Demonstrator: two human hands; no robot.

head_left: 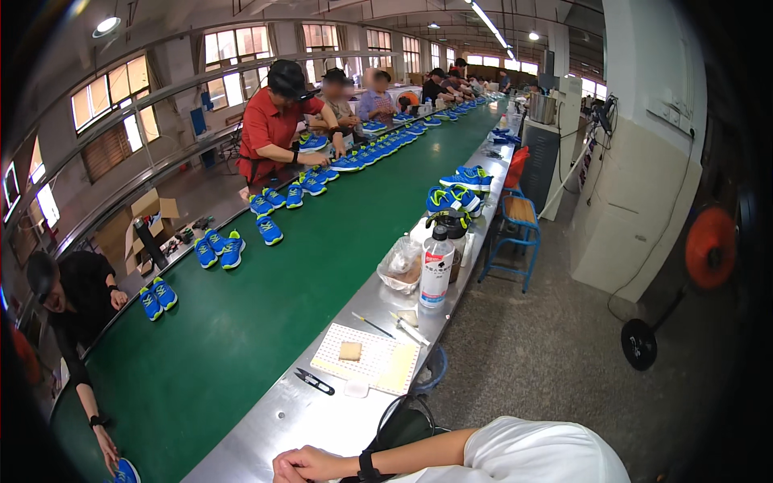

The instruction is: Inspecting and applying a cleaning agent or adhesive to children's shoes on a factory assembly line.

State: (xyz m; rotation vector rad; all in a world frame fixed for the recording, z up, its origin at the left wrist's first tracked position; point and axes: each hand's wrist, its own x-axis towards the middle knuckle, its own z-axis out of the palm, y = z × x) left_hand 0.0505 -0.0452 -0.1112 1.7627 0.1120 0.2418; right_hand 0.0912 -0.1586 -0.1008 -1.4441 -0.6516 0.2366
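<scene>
My right hand point(310, 464), with a black band on its wrist, rests at the near end of the metal ledge point(266, 427). Its fingers are curled; the lower edge cuts them off, so what they hold, if anything, stays hidden. My left hand is out of sight. Black thread snips point(314, 381) lie just beyond my right hand. Past them are a small whitish piece point(356, 389) and a patterned sheet point(378, 362) with a tan block point(350, 351) on it. A thin brush-like stick point(372, 325) and a white syringe-like tube point(412, 330) lie behind.
A white bottle point(436, 270), a bagged bowl point(400, 270) and blue shoes point(455, 197) stand along the ledge. Shoes line the green conveyor point(266, 322). A co-worker in black point(76, 298) touches a shoe point(125, 471); another in red point(270, 129) handles shoes. A blue stool point(519, 217) stands right.
</scene>
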